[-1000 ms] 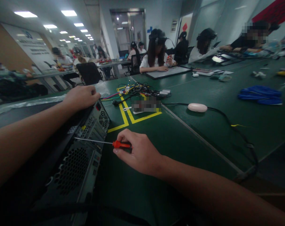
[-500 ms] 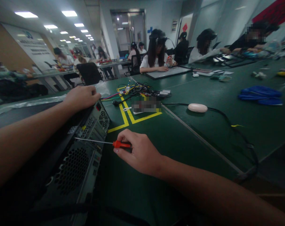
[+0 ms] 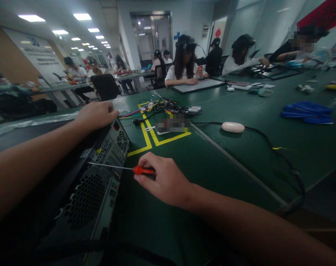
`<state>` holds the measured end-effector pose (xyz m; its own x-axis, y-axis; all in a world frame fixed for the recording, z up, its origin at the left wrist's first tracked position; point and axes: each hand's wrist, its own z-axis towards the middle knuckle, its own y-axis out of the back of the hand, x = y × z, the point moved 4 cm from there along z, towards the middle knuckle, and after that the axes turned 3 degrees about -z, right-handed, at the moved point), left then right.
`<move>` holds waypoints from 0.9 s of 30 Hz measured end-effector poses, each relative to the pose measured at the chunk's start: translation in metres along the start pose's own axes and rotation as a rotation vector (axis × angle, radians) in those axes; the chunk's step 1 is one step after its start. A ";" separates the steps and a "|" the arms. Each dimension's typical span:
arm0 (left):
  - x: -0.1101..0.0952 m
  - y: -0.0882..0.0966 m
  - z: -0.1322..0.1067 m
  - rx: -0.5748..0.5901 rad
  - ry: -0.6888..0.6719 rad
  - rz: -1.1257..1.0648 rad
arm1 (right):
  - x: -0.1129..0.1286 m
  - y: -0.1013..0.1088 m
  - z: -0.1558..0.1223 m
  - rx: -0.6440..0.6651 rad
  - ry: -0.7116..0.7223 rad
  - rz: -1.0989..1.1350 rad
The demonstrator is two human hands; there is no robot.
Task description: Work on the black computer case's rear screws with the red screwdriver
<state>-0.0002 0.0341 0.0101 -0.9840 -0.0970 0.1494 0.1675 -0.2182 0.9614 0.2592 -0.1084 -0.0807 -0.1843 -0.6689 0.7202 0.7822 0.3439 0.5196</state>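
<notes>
A black desktop computer case (image 3: 23, 142) lies at the left, its metal back panel (image 3: 105, 184) with vents and ports turned towards the right. My left hand (image 3: 97, 115) is closed over the case's top edge near the far corner, its fingertips partly hidden. In my right hand (image 3: 165, 179) is a screwdriver with an orange-red handle (image 3: 142, 170), pinched between thumb and fingers. The screwdriver's long thin shaft (image 3: 112, 166) points left, and its tip meets the back panel near the upper edge. Whether the tip sits in a screw is too small to tell.
Beyond the case, tangled cables (image 3: 168, 106) lie by yellow tape (image 3: 170, 139) on the green table (image 3: 212, 177). A pale oval device (image 3: 233, 127) sits on a black cable. Blue folded fabric (image 3: 306, 112) lies to the right. Across the table a person (image 3: 181, 68) works at a flat panel (image 3: 198, 85).
Both my hands, the screwdriver and the case keep nearly the same place. At the back right, a co-worker's arms and the dark frame before them have shifted.
</notes>
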 end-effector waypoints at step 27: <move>0.000 0.000 -0.001 -0.007 0.006 -0.001 | -0.002 -0.001 -0.001 -0.019 -0.019 0.005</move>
<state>0.0002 0.0336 0.0098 -0.9839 -0.1024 0.1467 0.1666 -0.2256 0.9599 0.2596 -0.1083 -0.0831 -0.1918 -0.6547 0.7311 0.7941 0.3342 0.5076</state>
